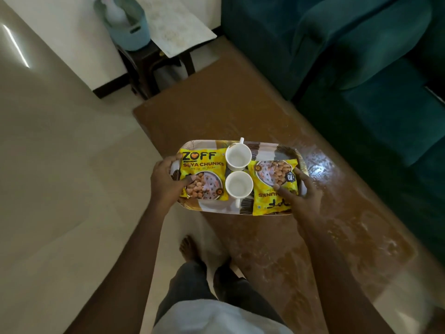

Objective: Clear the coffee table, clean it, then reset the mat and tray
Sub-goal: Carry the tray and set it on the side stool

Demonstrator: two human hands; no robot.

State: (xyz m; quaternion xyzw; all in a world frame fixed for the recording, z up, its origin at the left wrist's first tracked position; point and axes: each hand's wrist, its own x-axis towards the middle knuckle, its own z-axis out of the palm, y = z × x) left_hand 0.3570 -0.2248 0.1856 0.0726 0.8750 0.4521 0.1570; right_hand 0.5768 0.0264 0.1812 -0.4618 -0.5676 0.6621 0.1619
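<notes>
A patterned oval tray (265,147) is held over the near-left edge of the brown coffee table (240,92). On it lie two yellow soya chunk packets, one at the left (204,169) and one at the right (274,189), with two empty white cups (238,156) (238,185) between them. My left hand (166,182) grips the tray's left end, thumb on the left packet. My right hand (301,196) grips the tray's right end, fingers on the right packet. The table's glossy top shows wet streaks. No mat lies on the table.
A teal sofa (361,56) runs along the table's far right side. A dark side table (154,59) at the back holds a blue basket (127,27) with a spray bottle and a pale mat (173,22). Beige floor (60,165) lies left; my feet stand by the table.
</notes>
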